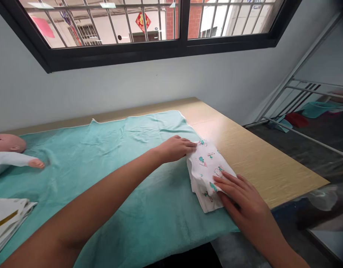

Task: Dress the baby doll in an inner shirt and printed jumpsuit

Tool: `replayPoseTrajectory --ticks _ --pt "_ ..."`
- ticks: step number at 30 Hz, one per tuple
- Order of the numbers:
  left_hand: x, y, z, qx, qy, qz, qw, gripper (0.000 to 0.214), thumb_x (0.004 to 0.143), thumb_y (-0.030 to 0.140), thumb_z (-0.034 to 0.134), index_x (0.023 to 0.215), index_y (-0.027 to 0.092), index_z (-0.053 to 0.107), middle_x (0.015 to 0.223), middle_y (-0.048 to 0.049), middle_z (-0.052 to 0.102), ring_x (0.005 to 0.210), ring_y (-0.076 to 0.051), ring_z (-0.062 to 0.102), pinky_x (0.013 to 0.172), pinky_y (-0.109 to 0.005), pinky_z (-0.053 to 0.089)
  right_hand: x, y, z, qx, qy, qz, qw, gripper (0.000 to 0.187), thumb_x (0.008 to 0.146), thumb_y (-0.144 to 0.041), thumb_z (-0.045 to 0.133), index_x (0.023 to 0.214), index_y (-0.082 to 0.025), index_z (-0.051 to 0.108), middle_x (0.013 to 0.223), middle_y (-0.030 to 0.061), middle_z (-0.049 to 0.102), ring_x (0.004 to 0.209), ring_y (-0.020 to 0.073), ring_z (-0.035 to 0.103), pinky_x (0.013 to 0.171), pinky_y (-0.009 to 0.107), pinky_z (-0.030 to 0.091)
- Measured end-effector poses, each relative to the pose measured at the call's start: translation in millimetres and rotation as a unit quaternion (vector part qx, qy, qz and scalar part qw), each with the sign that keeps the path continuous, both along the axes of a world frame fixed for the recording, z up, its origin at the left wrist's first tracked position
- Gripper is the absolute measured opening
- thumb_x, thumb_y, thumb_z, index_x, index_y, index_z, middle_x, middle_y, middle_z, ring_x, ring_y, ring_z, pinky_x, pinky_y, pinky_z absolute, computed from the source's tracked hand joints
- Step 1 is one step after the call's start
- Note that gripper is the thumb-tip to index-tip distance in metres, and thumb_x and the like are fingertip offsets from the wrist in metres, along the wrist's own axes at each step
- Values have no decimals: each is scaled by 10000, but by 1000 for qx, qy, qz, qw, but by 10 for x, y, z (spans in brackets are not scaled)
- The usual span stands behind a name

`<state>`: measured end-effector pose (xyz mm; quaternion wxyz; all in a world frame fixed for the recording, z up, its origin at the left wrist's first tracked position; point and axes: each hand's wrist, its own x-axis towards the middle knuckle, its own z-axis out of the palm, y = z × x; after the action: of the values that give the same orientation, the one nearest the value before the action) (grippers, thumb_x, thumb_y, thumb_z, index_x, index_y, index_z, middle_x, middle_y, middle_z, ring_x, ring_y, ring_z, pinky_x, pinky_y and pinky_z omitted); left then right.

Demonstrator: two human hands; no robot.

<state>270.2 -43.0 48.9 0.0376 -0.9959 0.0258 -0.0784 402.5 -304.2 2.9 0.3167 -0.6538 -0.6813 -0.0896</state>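
Observation:
A folded white cloth (205, 163) printed with small green and red figures lies near the right edge of a teal towel (132, 193). It is layered into a narrow stack. My left hand (178, 147) reaches across to its far left corner, fingers stretched out and tips resting on the fabric; the thumb is hidden. Over the near right part of the cloth, my right hand (244, 201) lies with its fingers extended on top and the thumb along the near side.
A baby doll (9, 149) in white clothing lies at the left. Below it sits a stack of folded white fabric (9, 216). The wooden table (244, 152) ends at the right, beside a metal frame (308, 137). A wall (149, 85) with a barred window rises behind.

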Motion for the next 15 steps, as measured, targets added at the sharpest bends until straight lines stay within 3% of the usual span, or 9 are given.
replayPoseTrajectory --ticks 3,6,8,9,11,15 --pt "12 -42 152 -76 0 29 997 253 955 229 451 1120 251 642 1230 -18 667 1157 -180 582 912 -326 417 -33 -47 40 -13 199 -104 974 281 901 -395 536 1133 -293 658 1168 26 692 1094 269 640 891 407 524" --pt "74 -141 278 -182 -38 74 980 243 972 292 413 1000 211 641 1017 -40 704 948 -169 628 764 -291 446 -64 -55 128 7 396 -241 886 352 845 -516 584 1067 -260 679 988 33 731 830 247 694 606 307 551" --pt "137 -215 335 -264 -76 99 956 265 972 345 402 898 196 608 861 -30 668 785 -147 599 652 -267 427 -64 -30 193 40 478 -283 831 393 819 -551 604 1059 -247 668 949 35 729 765 231 684 536 281 525" --pt "171 -250 356 -298 -94 110 944 274 967 365 406 843 194 580 792 -17 632 715 -134 565 614 -261 408 -58 -13 222 52 499 -285 817 407 805 -559 617 1065 -249 659 959 35 727 770 228 682 538 278 525" --pt "238 -315 393 -340 -125 116 925 291 956 384 428 748 197 511 698 8 551 635 -115 491 578 -260 374 -41 21 268 43 500 -276 820 439 753 -566 668 1070 -261 649 977 28 726 811 235 683 580 287 537" --pt "326 -417 478 -378 -170 90 906 327 941 393 452 677 205 415 649 28 452 612 -105 412 570 -265 337 -3 40 316 -26 417 -296 859 451 689 -568 710 1015 -257 691 961 30 739 921 284 672 663 321 539"
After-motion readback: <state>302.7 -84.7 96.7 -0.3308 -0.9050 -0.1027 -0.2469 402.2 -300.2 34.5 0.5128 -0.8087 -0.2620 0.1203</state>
